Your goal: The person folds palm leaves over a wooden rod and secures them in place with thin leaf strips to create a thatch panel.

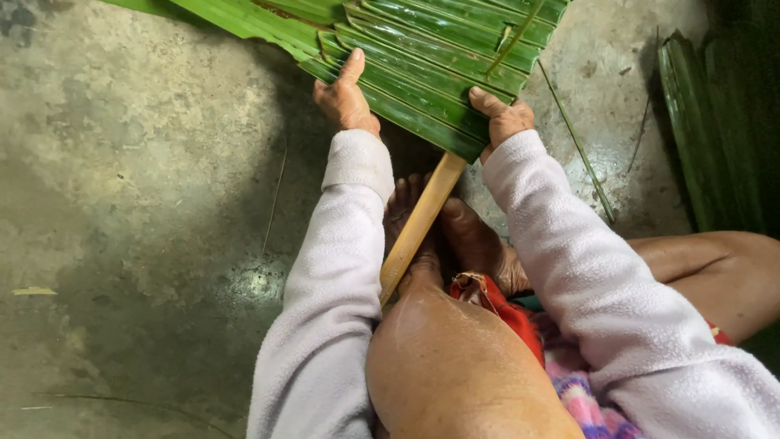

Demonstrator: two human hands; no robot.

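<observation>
— Look there, at twelve o'clock: the woven leaf panel (422,57) is lying flat on the concrete floor (146,179), its green strips lapped one over another in tidy rows.

— How much of it would you say is done?

— The near edge looks finished, folded tight along the pale wooden stick (418,223), which runs down to six o'clock between the bare feet (455,236). The far end runs out of view, so how much remains I can't tell. More leaves (715,130) are stacked at three o'clock, unused, I'd guess.

— And the hands?

— The left hand (345,97), at eleven o'clock, is pressed onto the panel's edge, thumb stretched up over the strips, fingers curled under. Clamping, not loose. The right hand (502,118), at one o'clock, pinches the same edge, thumb on top, fingers tucked beneath.

— So both are gripping the panel?

— Both closed on it, yes, just either side of the stick.
</observation>
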